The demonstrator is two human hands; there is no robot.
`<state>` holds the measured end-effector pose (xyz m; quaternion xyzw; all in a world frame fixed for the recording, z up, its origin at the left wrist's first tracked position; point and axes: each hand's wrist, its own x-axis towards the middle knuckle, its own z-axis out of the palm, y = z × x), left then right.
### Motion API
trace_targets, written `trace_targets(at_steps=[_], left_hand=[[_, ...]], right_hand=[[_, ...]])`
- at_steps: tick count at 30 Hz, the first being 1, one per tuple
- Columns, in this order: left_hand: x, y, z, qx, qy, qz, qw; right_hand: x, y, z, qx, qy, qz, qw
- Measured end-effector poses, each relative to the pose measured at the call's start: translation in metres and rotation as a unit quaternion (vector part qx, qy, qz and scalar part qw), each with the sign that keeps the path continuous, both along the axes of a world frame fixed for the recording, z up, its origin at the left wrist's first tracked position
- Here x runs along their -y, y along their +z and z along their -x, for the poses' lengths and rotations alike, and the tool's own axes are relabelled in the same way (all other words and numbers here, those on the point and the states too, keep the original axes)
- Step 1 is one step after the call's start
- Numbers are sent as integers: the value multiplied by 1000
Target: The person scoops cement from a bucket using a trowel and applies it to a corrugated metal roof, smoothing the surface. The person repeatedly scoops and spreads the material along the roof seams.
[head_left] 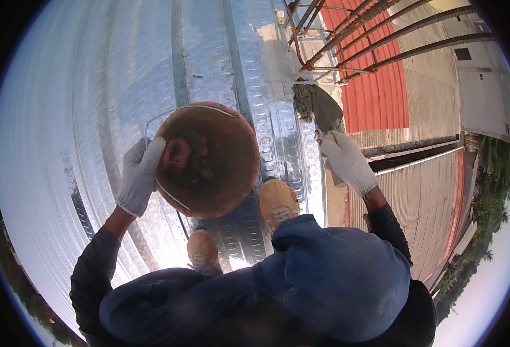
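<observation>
My left hand (pixel 139 178), in a white knit glove, grips the rim of an orange-red bucket (pixel 234 159) with the thumb over the edge. The bucket leans so its open mouth faces me; a little grey mortar (pixel 200 159) clings at the bottom, around a bare reddish patch. A thin wire handle (pixel 173 199) hangs at its side. On the right, my gloved right hand (pixel 346 161) is closed around a trowel (pixel 327 110), whose handle is mostly hidden by the fingers. Wet grey mortar (pixel 304 101) sits at the left side of the blade, beside the deck edge.
Ribbed shiny metal decking (pixel 52 127) spreads under my tan shoes (pixel 278 199). Rusty rebar (pixel 393 43) juts out at the upper right, just beyond the trowel. Past the deck's right edge lie a red roof (pixel 376 92) and grey corrugated roofs (pixel 416 191) below.
</observation>
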<state>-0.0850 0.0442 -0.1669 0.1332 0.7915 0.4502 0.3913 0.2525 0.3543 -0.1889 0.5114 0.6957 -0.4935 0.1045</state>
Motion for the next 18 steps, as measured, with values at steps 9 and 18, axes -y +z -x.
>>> trace_targets(at_steps=[9,18], left_hand=[[-2,1,4,28,1,4,1000],[1,9,-1,29,-5,23,999]], right_hand=[[56,-56,-71,-134,-207,-54,968],[-2,-83,-28,-77,-132,103,983]])
